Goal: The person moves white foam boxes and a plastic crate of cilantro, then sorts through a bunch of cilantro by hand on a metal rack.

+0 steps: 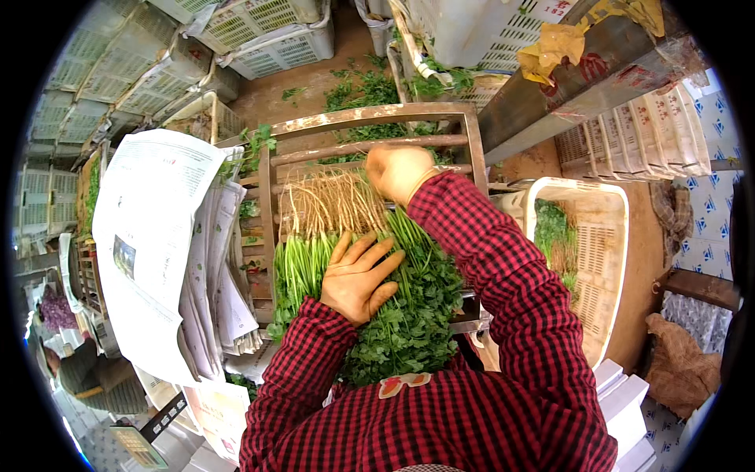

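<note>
L hand (358,279) open, palm down, fingers spread across stems of the herb bunch (409,315); pressing or just resting, can't tell. R hand (399,171) curled closed by the root ends (330,200), twd far side of the metal rack (362,120); whether it grips any roots, can't tell, inner side's hidden. Bunch lies on rack: roots twd its far bar, leaves fanned twd its near edge.

Step in hand, my read: tidying/evening the root end w/ R hand while L steadies the stems. Next move prob. calls for L keeping stems tog. & R working gently along the roots, so thin ones don't snap & bunch doesn't splay.

L of rack: newspaper stack (161,228), top sheets curling. R of rack: open white crate (617,236) w/ more greens (554,232) inside. Beyond rack: loose greens (362,90) on floor (255,101), then slotted crates (287,51) farther off.
</note>
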The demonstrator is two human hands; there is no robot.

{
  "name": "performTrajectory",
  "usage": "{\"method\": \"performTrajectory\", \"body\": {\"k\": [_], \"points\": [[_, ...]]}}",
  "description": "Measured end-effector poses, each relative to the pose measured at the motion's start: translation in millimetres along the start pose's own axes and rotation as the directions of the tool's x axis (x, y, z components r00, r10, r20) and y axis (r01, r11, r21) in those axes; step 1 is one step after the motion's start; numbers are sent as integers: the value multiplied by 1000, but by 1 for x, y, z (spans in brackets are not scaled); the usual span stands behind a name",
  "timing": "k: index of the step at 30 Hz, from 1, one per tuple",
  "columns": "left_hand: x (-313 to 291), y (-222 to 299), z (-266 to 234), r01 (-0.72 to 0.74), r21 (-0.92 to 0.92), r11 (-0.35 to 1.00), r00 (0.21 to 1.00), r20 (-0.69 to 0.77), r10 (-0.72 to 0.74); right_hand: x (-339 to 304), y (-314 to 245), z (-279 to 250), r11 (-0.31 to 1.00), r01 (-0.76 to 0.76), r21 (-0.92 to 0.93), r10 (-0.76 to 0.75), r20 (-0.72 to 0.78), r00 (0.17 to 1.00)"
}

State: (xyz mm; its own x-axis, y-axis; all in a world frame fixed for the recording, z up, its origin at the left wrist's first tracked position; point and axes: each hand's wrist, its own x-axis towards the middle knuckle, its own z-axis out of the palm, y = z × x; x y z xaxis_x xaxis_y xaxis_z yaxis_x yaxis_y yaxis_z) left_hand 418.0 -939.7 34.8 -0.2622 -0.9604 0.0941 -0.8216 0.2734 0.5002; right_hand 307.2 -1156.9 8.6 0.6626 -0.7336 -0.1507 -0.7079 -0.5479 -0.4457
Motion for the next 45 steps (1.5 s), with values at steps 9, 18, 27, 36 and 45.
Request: {"method": "performTrajectory", "body": {"k": [9, 18, 27, 36, 45], "points": [[0, -2, 1, -9, -5, 1000, 1000, 13, 9, -111, 33, -32, 711, -291, 639, 324, 70, 944], [-3, -15, -4, 8, -353, 936, 994, -97, -45, -185, -32, 52, 891, -84, 445, 126, -66, 990], [-80, -22, -68, 131, -623, 771, 777, -419, -471, -191, 58, 18, 448, -293, 844, 279, 180, 943], [-140, -96, -12, 540, -582, 608, 689, -110, -717, -168, 61, 36, 489, -465, 738, 260, 386, 885], [-96, -35, -12, 565, -502, 655, 726, -75, -684, -153, 2, 41, 905, -160, 395, 61, 250, 966]]}}
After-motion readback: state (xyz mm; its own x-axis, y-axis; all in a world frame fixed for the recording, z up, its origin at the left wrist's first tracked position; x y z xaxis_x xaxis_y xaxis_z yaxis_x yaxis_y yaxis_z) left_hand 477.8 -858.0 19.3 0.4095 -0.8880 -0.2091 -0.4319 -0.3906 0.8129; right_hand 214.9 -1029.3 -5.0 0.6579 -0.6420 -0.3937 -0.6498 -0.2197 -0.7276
